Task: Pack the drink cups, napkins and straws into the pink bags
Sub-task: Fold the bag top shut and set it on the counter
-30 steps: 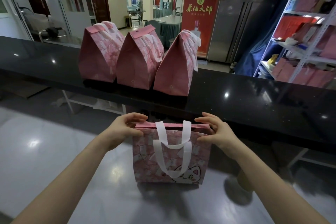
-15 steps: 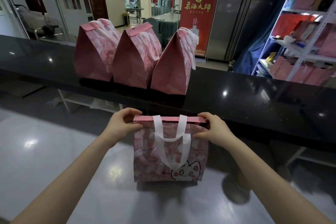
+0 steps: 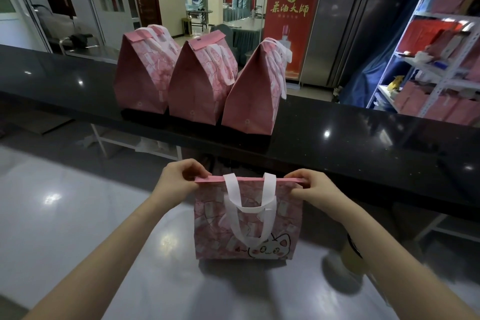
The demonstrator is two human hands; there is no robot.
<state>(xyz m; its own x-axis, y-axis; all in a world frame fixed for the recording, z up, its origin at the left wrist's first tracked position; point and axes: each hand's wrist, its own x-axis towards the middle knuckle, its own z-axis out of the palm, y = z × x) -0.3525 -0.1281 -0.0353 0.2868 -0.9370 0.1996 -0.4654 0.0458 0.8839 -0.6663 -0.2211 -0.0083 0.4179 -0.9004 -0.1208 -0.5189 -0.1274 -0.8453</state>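
Note:
A pink bag (image 3: 220,228) with a cat print and white handles stands upright on the steel worktop (image 3: 78,215) in front of me. Its top flap is folded flat. My left hand (image 3: 179,180) pinches the flap's left end and my right hand (image 3: 311,188) pinches its right end. Three closed pink bags (image 3: 197,86) stand side by side on the black counter (image 3: 363,143) behind. A drink cup (image 3: 352,258) with a dark lid shows partly under my right forearm. What the front bag holds is hidden.
The black counter runs across the view as a raised ledge just beyond the bag. A metal shelf rack (image 3: 428,60) with pink and red packages stands at the right. A red banner (image 3: 291,21) and a steel cabinet stand behind the counter.
My hands have stayed on the flap's two ends and the flap now lies flatter and straighter. The view has tilted down a little, and a cup now shows under my right forearm.

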